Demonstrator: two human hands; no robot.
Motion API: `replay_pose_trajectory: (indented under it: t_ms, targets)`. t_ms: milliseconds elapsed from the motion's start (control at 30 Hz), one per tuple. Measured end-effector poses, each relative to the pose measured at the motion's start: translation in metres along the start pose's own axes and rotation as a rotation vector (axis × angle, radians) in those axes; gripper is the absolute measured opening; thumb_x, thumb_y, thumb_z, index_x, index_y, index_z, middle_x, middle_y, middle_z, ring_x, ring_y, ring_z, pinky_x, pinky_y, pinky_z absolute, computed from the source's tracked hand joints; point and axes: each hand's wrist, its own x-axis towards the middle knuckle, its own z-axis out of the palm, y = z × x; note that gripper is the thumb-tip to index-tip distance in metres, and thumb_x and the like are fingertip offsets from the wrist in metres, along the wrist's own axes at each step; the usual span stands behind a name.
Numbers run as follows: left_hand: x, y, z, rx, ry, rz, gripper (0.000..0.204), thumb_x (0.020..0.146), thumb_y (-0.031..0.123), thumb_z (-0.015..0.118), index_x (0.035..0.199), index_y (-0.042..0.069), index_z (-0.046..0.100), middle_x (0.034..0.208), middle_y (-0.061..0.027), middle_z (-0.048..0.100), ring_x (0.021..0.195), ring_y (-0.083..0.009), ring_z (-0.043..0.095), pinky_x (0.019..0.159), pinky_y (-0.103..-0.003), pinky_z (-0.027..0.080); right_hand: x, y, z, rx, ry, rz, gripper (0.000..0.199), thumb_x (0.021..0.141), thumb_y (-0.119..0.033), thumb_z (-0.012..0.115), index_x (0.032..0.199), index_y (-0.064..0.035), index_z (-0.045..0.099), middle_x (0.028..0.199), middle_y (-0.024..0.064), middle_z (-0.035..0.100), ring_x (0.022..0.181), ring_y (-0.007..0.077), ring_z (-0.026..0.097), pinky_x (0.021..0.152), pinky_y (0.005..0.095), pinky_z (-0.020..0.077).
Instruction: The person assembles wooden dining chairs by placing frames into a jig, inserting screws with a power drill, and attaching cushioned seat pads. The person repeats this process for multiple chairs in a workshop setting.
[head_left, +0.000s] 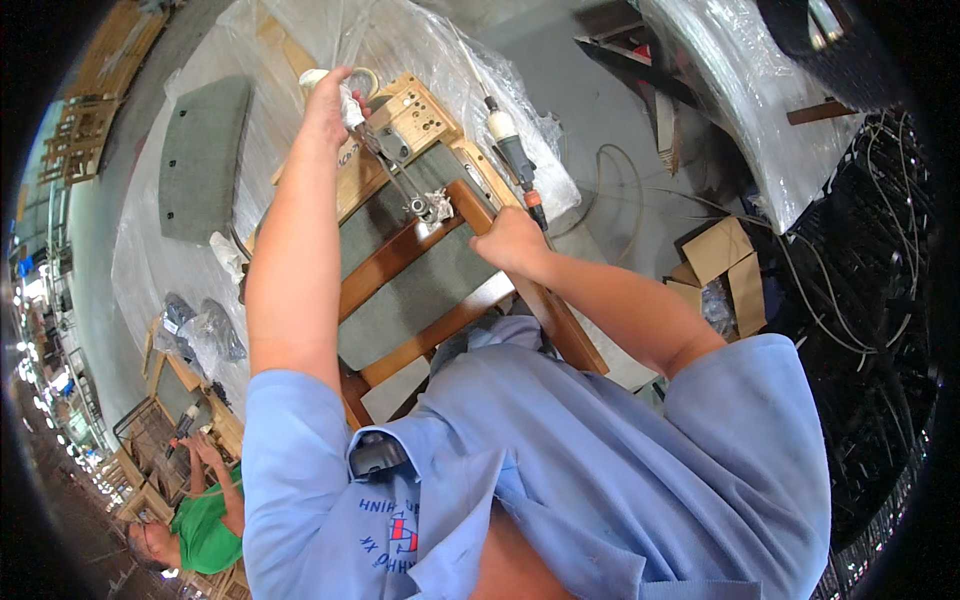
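At the upper middle, my left hand [335,108] is closed around the white-wrapped handle of a long metal tool [395,172]. The tool's shaft slants down to a round metal end with white wrapping, close to the upper corner of a brown wooden frame [400,262]. My right hand [508,241] grips that frame at its right side rail, fingers curled over the wood. Beneath the frame lies a grey upholstered panel [385,300]. A light wooden block with holes [415,118] sits just right of my left hand.
A power screwdriver [515,155] with a cord hangs above my right hand. Another grey panel [205,155] lies left on plastic sheeting [140,250]. An open cardboard box [720,255] stands right, near loose cables [820,280]. A person in green [210,525] works at lower left.
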Motion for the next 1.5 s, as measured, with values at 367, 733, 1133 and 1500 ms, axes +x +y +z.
replay_pose_trajectory:
  t_ms: [367,733,1133,1500]
  targets:
    - [-0.018,-0.034,-0.023,0.382,0.386,0.613,0.057,0.086,0.036,0.076,0.122,-0.005,0.058,0.103,-0.0179,0.067,0.097,-0.0285,0.066,0.08,-0.044,0.054,-0.029,-0.018,0.016,-0.261,0.533,-0.635,0.04,0.077,-0.02,0.075,0.107,0.0027,0.059,0.099,0.0228,0.066,0.093,0.0434,0.065,0.085,0.0489,0.0522]
    - [-0.189,-0.117,-0.369,0.213,0.874,0.889,0.013,0.093,0.009,0.067,0.1,-0.001,0.069,0.085,-0.0068,0.07,0.075,-0.0138,0.063,0.07,-0.029,0.052,-0.02,0.203,0.169,-0.301,-0.595,-0.396,0.041,0.097,-0.039,0.054,0.117,-0.0078,0.072,0.119,0.0229,0.069,0.111,0.039,0.067,0.096,0.0476,0.0508]
    - [-0.142,-0.265,-0.446,0.716,0.902,0.437,0.018,0.081,0.016,0.079,0.09,0.005,0.069,0.095,-0.0124,0.061,0.084,-0.032,0.062,0.074,-0.043,0.05,-0.069,0.128,0.104,-0.021,-0.74,0.302,0.06,0.105,-0.032,0.052,0.154,-0.0011,0.037,0.148,0.0146,0.053,0.13,0.023,0.054,0.111,0.0357,0.042]
    - [-0.12,-0.266,-0.481,-0.427,0.77,0.45,0.002,0.094,0.0,0.062,0.096,0.001,0.061,0.08,-0.0078,0.064,0.062,-0.0125,0.059,0.052,-0.027,0.047,-0.09,0.122,0.115,0.236,-0.617,0.193,0.056,0.107,-0.034,0.049,0.151,-0.0004,0.042,0.143,0.0143,0.057,0.123,0.0231,0.059,0.107,0.0366,0.0455]
